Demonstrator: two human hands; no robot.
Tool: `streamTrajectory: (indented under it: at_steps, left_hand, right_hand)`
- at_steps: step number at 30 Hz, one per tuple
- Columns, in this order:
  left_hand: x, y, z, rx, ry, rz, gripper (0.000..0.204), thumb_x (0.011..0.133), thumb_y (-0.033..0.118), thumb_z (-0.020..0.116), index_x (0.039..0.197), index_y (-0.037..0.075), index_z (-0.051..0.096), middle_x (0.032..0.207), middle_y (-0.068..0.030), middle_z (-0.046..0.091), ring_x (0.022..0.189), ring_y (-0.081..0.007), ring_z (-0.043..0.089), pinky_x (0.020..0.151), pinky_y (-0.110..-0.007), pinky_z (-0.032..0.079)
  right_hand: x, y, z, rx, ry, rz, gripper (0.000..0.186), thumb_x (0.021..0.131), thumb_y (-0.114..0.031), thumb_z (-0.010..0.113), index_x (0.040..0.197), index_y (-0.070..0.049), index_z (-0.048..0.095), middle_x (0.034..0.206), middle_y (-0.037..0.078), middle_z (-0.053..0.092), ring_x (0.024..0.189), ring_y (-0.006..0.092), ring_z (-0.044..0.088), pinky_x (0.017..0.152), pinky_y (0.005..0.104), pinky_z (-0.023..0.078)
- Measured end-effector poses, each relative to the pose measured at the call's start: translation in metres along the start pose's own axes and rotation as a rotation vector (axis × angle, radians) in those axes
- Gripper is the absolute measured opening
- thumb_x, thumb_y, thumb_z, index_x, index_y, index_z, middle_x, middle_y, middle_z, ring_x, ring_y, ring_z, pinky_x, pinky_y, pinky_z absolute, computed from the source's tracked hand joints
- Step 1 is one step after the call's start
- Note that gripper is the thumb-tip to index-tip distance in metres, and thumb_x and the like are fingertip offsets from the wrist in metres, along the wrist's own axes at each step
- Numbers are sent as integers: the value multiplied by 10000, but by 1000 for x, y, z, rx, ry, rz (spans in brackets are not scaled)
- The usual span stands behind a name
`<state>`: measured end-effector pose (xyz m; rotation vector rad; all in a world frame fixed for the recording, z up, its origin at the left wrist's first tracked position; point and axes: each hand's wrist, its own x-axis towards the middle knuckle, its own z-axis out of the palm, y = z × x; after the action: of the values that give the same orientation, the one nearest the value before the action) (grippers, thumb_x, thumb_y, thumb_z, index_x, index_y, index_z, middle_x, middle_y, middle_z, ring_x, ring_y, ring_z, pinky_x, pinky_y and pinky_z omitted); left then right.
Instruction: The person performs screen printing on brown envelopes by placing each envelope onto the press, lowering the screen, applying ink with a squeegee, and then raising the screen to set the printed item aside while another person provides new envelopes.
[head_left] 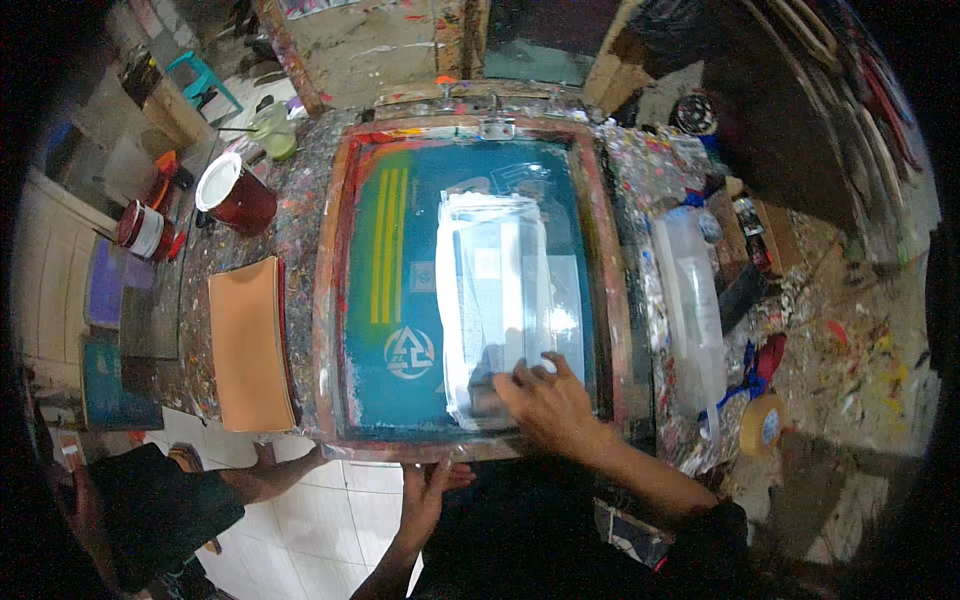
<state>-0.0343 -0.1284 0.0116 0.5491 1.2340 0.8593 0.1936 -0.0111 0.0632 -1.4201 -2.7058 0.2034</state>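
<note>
**Splatter everywhere in here lol**

So the tabletop [300,200] is crusted with colour specks, and the frame [328,300] sits smack in the middle, white ink [500,300] smeared down its teal mesh [425,230]. Right hand [550,405] is over the ink at 5 o'clock, fingers bent; can't tell if it's gripping anything. Left hand [425,495] is by the frame's edge at 6, grip unclear too. Brown sheets [250,345] at 9, red tub [240,205] near 10, tape [762,425] at 4. Further out: stool [203,82] at 10, tile floor [310,525] at 7.
</note>
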Motion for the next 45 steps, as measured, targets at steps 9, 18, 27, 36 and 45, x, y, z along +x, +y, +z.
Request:
streamTrajectory:
  at_steps: [9,18,27,36,45]
  left_hand:
    - [3,-14,-3,-76,-38,314,305,1005,104,545,1188,-95,403,951,-219,662,856,-310,708,765,-417,604]
    - [-2,63,50,-96,7,914,543,990,-18,492,1383,29,122,1000,-154,624,882,-211,638,837,-334,519]
    - [88,152,110,-965,-629,121,280,991,184,572,1249,83,535,1218,-81,623,967,-163,643,807,-298,555]
    - [195,132,145,-276,-149,273,209,910,1,614,1095,78,553,937,-71,644,758,-157,616,633,-294,540]
    - [190,119,52,128,-79,183,162,902,29,602,1062,30,576,813,-45,629,632,-90,558,517,-247,420]
  right_hand:
    - [-16,-22,-19,-97,327,47,472,871,-434,676,1115,-44,571,971,129,573,956,287,592,1045,672,239]
    - [-20,-63,-133,-241,599,182,587,826,-616,635,797,-37,551,779,125,504,803,311,530,924,536,339]
    - [40,-42,-241,-228,739,36,501,846,-525,678,773,-48,544,744,143,581,762,336,588,734,446,404]
    - [96,12,-310,-556,810,-109,569,891,-596,576,743,-52,652,680,184,636,641,364,647,563,480,503]
    - [136,43,-369,-215,577,-56,641,924,-612,468,1109,-38,683,912,255,683,903,444,645,849,504,482]
